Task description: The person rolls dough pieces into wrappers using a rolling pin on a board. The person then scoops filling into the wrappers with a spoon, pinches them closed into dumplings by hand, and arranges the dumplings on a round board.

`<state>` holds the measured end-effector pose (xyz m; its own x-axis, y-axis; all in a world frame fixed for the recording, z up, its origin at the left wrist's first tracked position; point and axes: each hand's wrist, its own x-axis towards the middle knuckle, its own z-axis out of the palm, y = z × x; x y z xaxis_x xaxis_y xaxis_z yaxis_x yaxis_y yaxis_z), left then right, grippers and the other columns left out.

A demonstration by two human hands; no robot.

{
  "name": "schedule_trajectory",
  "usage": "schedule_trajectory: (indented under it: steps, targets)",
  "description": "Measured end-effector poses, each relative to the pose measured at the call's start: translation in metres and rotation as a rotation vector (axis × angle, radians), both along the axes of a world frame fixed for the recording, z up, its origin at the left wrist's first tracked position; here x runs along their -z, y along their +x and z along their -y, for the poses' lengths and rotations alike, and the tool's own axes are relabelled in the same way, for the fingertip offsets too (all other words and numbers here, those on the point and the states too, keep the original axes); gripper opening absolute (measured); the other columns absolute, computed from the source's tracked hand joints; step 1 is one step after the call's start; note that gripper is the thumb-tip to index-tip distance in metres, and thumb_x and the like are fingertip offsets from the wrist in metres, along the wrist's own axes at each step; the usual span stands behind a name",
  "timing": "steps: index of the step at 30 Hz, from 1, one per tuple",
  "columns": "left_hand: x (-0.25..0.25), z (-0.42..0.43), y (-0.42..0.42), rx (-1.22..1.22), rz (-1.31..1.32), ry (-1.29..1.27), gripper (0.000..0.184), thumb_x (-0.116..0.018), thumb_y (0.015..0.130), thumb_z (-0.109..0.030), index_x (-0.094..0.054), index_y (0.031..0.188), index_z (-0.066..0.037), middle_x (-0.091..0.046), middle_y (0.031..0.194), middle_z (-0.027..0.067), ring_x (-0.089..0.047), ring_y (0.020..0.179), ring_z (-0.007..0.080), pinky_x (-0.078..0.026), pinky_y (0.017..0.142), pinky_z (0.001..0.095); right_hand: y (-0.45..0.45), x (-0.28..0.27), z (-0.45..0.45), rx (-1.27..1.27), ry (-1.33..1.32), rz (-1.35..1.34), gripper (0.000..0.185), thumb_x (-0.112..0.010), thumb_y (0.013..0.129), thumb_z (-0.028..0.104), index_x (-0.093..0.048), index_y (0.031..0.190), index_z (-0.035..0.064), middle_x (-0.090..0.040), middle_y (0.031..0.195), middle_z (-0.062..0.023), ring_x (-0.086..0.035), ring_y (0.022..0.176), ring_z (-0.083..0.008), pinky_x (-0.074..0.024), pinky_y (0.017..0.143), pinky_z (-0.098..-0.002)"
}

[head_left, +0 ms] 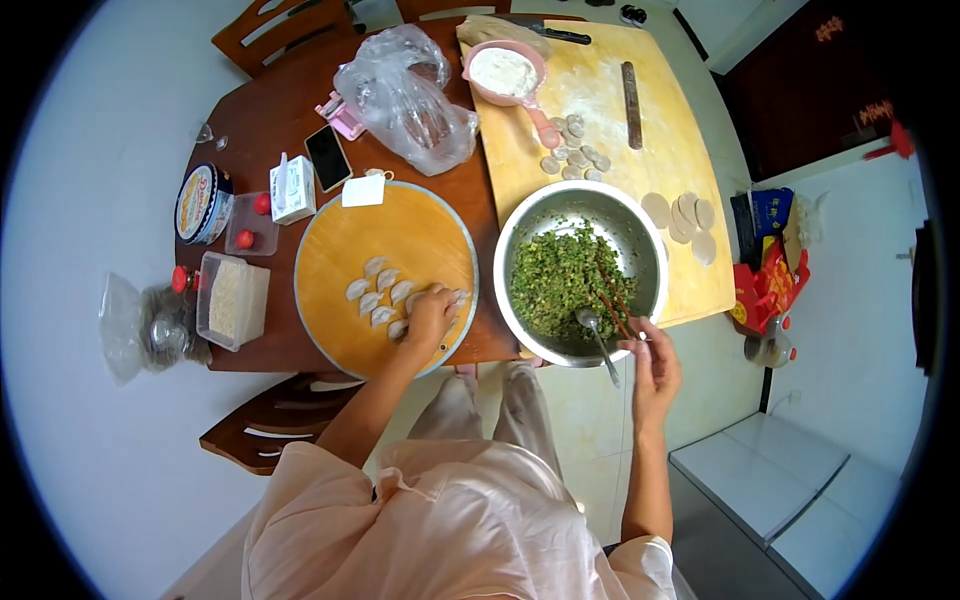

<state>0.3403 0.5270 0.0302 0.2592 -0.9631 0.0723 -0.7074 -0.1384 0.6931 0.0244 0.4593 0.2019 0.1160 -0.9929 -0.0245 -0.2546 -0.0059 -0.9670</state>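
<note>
On the round wooden board (340, 235) lie several folded dumplings (369, 302). My left hand (432, 314) is over the board's right side, fingers closed around a pale dumpling (459, 298), which they partly hide. A large steel bowl (508, 210) stands to the right, holding a chopped green filling (560, 275). My right hand (656, 368) is at the bowl's lower right rim, with thumb and fingers pinching the ends of brown chopsticks (612, 304). Their tips reach into the filling. A metal spoon (598, 338) leans over the rim beside them, its bowl end in the filling.
Behind the bowl, a floured wooden board (680, 110) carries a rolling pin (631, 105), dough pieces (575, 155), flat wrappers (684, 215), a pink flour scoop (503, 75) and a knife (560, 34). At left are a plastic bag (410, 100), phone (328, 158) and rice container (232, 300).
</note>
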Motion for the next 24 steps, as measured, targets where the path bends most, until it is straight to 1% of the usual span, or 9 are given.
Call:
schedule_trajectory:
  steps: [3,5,6,9,12,14,16,19,24]
  targets:
    - [-0.004,0.0,-0.006,-0.09,-0.257,0.172,0.011,-0.067,0.071,0.002,-0.056,0.074,0.0,-0.055,0.077,0.0172,-0.055,0.07,0.0361,-0.044,0.061,0.0421,-0.025,-0.013,0.031,0.125,-0.027,-0.06,0.027,-0.049,0.093,0.002,-0.057,0.119,-0.0043,-0.064,0.108,-0.0128,-0.065,0.083,-0.017,-0.0522,0.076,-0.0267]
    - [-0.001,0.003,-0.004,0.022,0.009,0.07,0.01,-0.066,0.071,0.003,-0.056,0.075,0.0,-0.055,0.078,0.0183,-0.055,0.071,0.0369,-0.044,0.062,0.0425,-0.057,0.009,0.061,0.18,-0.069,0.002,0.026,-0.051,0.093,0.003,-0.057,0.117,-0.0047,-0.065,0.106,-0.0129,-0.065,0.082,-0.0172,-0.052,0.073,-0.0267]
    - [-0.003,0.005,-0.005,0.017,-0.005,0.11,0.011,-0.067,0.071,0.002,-0.056,0.075,0.0,-0.054,0.078,0.0183,-0.055,0.071,0.0369,-0.043,0.063,0.0431,-0.072,0.019,0.078,0.215,-0.055,0.024,0.026,-0.051,0.093,0.003,-0.057,0.117,-0.005,-0.065,0.106,-0.013,-0.065,0.081,-0.0175,-0.0518,0.073,-0.0265]
    - [-0.011,0.005,-0.005,0.013,0.033,0.165,0.018,-0.07,0.072,-0.003,-0.059,0.087,0.0,-0.057,0.089,0.0187,-0.058,0.079,0.0365,-0.047,0.068,0.042,-0.127,0.072,0.135,0.287,-0.016,-0.143,0.023,-0.057,0.091,0.007,-0.06,0.11,-0.0053,-0.066,0.1,-0.0128,-0.066,0.078,-0.0179,-0.0514,0.071,-0.0266]
    - [-0.022,0.013,-0.01,-0.069,0.212,0.015,0.03,-0.069,0.075,-0.005,-0.06,0.103,0.0,-0.059,0.105,0.018,-0.06,0.088,0.0354,-0.05,0.076,0.0371,-0.176,0.129,0.188,0.284,-0.058,-0.454,0.025,-0.062,0.088,0.012,-0.062,0.106,-0.0049,-0.067,0.096,-0.0124,-0.067,0.08,-0.0191,-0.0519,0.071,-0.0277]
    - [-0.05,0.026,-0.02,-0.167,0.094,-0.019,0.035,-0.068,0.077,-0.004,-0.058,0.11,0.001,-0.058,0.112,0.0168,-0.061,0.093,0.032,-0.049,0.082,0.0351,-0.19,0.15,0.22,0.34,-0.009,-0.598,0.033,-0.069,0.083,0.017,-0.063,0.108,-0.0029,-0.068,0.098,-0.0138,-0.067,0.081,-0.0201,-0.0517,0.073,-0.0291]
    - [-0.076,0.039,-0.033,-0.231,-0.042,-0.072,0.037,-0.067,0.079,-0.003,-0.058,0.114,0.0,-0.058,0.115,0.0162,-0.06,0.099,0.0295,-0.049,0.085,0.0348,-0.2,0.17,0.25,0.341,-0.121,-0.727,0.034,-0.073,0.076,0.019,-0.061,0.102,0.0001,-0.064,0.101,-0.0138,-0.064,0.085,-0.0285,-0.051,0.075,-0.039]
    - [-0.116,0.058,-0.053,-0.231,-0.208,-0.123,0.036,-0.065,0.08,-0.002,-0.058,0.116,-0.001,-0.058,0.116,0.0165,-0.059,0.105,0.0277,-0.049,0.086,0.0357,-0.202,0.178,0.286,0.223,-0.235,-0.948,0.04,-0.076,0.071,0.022,-0.06,0.103,0.0036,-0.063,0.105,-0.0135,-0.063,0.091,-0.031,-0.0502,0.077,-0.0415]
    - [-0.135,0.092,-0.103,-0.013,-0.314,-0.1,0.036,-0.064,0.083,-0.006,-0.058,0.118,-0.002,-0.059,0.119,0.0167,-0.06,0.105,0.027,-0.049,0.087,0.0348,-0.192,0.174,0.297,0.064,0.077,-1.097,0.036,-0.076,0.068,0.024,-0.059,0.095,0.0073,-0.065,0.092,-0.0115,-0.063,0.082,-0.0287,-0.0498,0.072,-0.0398]
